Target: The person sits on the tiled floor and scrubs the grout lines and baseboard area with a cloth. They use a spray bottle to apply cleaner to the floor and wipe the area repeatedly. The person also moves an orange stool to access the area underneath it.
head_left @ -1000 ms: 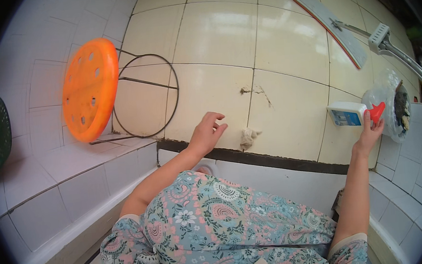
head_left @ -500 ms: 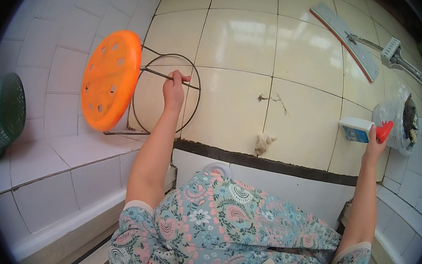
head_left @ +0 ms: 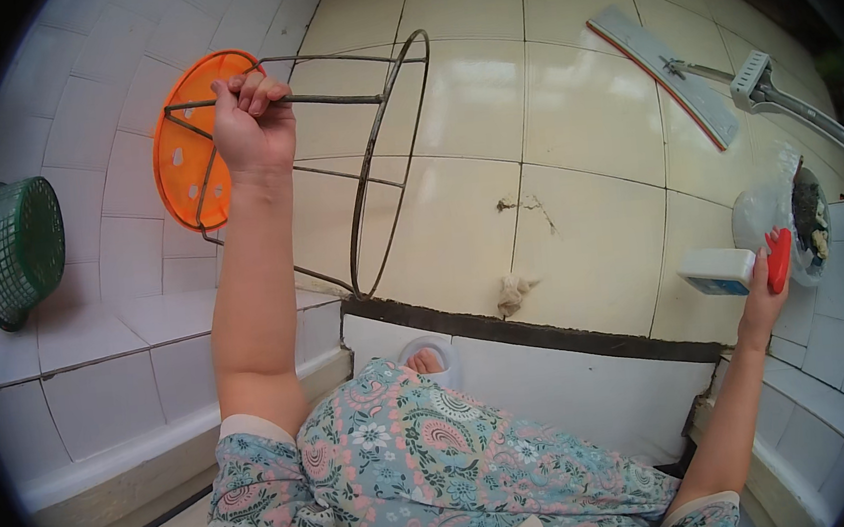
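My left hand (head_left: 254, 118) is closed around a metal leg of a stool (head_left: 195, 173) with a round orange seat full of holes. The stool is tipped on its side, its seat's underside towards me and its ring-shaped base to the right of my arm. At the right, my right hand (head_left: 764, 299) grips a white bottle (head_left: 716, 270) with a blue label and a red top that looks like a spray head. Close beside that hand is a clear plastic bag (head_left: 764, 218) with dark waste in it.
A green plastic basket (head_left: 20, 253) stands on the white tiled ledge (head_left: 87, 338) at the left. On the cream tiled floor (head_left: 449, 231) lie a crumpled pale scrap (head_left: 515, 293) and some dark dirt (head_left: 534, 205). Farther right is a flat mop (head_left: 667, 76) with a grey handle.
My left hand has lifted and swung the stool over leftwards, so its seat's underside and leg ring now show. My right hand, still holding the bottle, has turned slightly.
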A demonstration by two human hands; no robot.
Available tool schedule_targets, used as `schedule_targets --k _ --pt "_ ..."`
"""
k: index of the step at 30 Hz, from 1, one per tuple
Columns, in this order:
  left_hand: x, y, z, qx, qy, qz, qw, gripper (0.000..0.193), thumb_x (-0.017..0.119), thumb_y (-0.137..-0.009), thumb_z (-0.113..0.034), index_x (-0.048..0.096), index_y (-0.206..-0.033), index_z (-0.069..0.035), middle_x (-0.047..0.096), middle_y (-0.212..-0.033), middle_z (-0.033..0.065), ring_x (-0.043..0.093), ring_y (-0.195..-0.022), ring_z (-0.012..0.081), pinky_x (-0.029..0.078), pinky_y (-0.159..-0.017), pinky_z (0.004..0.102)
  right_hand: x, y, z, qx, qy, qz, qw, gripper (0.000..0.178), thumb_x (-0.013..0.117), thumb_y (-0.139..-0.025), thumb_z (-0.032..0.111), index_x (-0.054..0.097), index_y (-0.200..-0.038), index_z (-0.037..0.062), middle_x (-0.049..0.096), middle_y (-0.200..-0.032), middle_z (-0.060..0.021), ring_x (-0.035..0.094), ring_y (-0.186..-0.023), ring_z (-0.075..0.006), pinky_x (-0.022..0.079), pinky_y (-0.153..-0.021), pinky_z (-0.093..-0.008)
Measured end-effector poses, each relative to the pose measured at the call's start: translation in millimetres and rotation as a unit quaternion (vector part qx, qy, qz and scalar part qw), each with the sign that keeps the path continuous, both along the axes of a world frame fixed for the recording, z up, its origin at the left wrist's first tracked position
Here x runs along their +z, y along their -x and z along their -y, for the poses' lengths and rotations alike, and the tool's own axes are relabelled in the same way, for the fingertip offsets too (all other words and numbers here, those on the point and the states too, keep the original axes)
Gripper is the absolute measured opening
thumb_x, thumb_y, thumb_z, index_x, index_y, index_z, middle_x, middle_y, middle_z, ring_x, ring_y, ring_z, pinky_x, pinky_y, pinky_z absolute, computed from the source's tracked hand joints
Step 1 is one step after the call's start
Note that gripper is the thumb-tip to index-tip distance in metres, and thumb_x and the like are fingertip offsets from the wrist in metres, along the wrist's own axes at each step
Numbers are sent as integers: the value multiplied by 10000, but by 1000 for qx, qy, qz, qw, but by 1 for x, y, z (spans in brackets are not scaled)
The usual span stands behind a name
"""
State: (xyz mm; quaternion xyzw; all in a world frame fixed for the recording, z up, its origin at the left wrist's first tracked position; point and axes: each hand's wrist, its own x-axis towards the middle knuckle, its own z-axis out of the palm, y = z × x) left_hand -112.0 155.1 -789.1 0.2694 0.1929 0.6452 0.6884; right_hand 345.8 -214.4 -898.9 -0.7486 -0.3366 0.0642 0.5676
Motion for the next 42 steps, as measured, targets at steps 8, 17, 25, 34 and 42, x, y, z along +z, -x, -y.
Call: schedule_targets --k 8,17,25,34,42 --pt "-14 -17 -29 -66 158 102 980 331 332 -1018 -295 383 -777 -74 281 -596 -8 259 -463 97 310 -423 223 73 46 -23 115 -7 -29 993 276 495 -914 53 547 -1174 -23 569 -1239 -159 519 -1164 -231 344 -1028 -347" --pt "-44 2 -26 -142 234 206 940 241 449 -957 -211 379 -786 -57 267 -589 -8 256 -471 96 237 -400 228 69 86 -40 203 80 -151 964 248 558 -871 59 591 -1112 11 623 -1149 -104 594 -979 -176 460 -860 -310" --pt "-39 21 8 -171 230 175 942 196 477 -931 -164 394 -792 -54 256 -602 -4 216 -470 95 214 -411 236 49 127 -53 347 72 -100 930 258 626 -778 40 636 -1036 32 633 -990 -89 586 -900 -223 468 -797 -318" --pt "-42 20 19 -149 213 150 954 162 480 -925 -155 456 -841 -19 267 -617 -4 272 -486 105 282 -441 235 56 172 -76 450 75 3 890 275 641 -735 36 632 -1009 54 646 -967 -83 598 -860 -245 454 -778 -328" --pt "-37 3 30 -116 200 35 972 107 453 -955 -100 478 -938 3 396 -702 25 391 -585 109 412 -563 242 67 193 -101 423 45 -82 901 261 653 -768 76 620 -1023 28 652 -948 -94 612 -885 -234 459 -789 -330"
